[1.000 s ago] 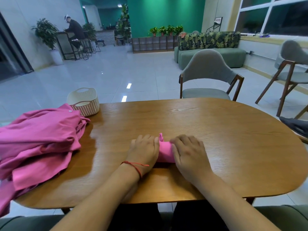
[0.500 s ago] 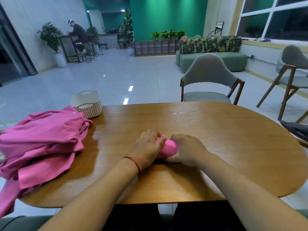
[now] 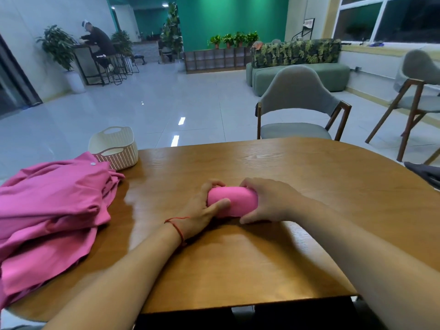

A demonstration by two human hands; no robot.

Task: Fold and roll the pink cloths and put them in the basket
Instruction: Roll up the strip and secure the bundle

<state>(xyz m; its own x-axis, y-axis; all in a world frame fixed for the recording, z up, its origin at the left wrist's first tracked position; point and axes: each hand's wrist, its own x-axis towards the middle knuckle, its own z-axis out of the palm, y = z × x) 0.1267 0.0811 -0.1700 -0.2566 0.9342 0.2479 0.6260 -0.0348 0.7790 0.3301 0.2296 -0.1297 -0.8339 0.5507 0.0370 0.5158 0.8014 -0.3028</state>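
A tightly rolled pink cloth [image 3: 234,200] lies across the middle of the wooden table [image 3: 297,177]. My left hand [image 3: 202,210] grips its left end, thumb over the front and fingers curled behind. My right hand [image 3: 269,201] wraps round its right end. A heap of loose pink cloths [image 3: 52,206] covers the table's left side. The cream woven basket [image 3: 114,148] stands at the table's far left corner, just behind the heap; what is inside it is hidden.
A grey chair [image 3: 297,106] is pulled up to the far side of the table, and another chair [image 3: 414,91] stands at the right. A dark object [image 3: 423,172] pokes in at the right edge. A person sits far off at the back left.
The hands went from pressing flat on the roll to gripping it at both ends. The roll now shows between them as a finished cylinder.
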